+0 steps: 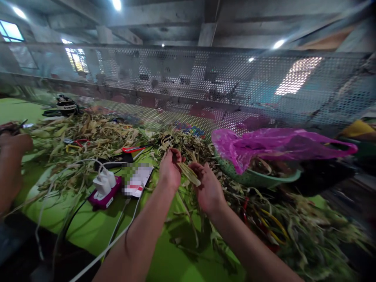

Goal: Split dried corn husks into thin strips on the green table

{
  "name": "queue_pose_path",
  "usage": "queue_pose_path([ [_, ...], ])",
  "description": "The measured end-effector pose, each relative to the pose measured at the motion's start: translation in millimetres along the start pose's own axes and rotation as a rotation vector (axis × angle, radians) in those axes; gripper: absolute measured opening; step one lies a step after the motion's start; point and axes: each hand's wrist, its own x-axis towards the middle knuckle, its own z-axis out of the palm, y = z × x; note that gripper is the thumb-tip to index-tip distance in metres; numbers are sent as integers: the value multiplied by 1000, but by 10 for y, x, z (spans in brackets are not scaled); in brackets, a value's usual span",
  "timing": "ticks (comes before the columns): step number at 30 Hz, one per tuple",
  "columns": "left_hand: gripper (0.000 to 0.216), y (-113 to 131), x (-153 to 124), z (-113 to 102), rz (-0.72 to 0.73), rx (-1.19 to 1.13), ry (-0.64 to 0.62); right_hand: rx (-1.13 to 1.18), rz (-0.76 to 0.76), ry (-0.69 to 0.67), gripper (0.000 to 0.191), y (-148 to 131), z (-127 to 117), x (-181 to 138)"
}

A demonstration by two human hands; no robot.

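My left hand (170, 169) has its fingers closed round the upper end of a pale green, flat, partly dried leafy stalk (189, 174). My right hand (208, 188) is closed at the other end of the same stalk, its fingers curled against it. Beneath both hands, loose thin stems (190, 223) lie on the bright green tabletop (164, 258). Beyond my fingertips is a heap of dry leaves and stalks (194, 147). A phone (139, 181), partly blurred out, lies just left of my left forearm.
A purple power socket (105, 196) with white plugs and trailing cables stands left. A red-edged cutter (135, 149) lies beyond it. A green basin (264, 178) under a pink plastic bag (273, 145) stands right. Perforated metal panel (176, 86) runs behind. Another person's hand (16, 143) holds scissors far left.
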Motion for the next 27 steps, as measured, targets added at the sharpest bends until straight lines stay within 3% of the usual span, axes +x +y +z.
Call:
queue_pose_path([
  [7,17,-156,-180,122,-37,28,-26,5,-84,127,17,19,-39,36],
  [11,20,-166,-214,144,-38,39,-68,-129,-146,153,23,27,-89,71],
  [14,21,-158,-202,135,-41,47,-68,-279,-176,51,31,-20,-103,64],
  [21,23,-19,-114,78,-34,124,-81,-672,16,-419,37,-142,-90,1],
  [27,22,91,-75,52,-158,129,-96,-983,-85,-519,36,-99,-119,20],
])
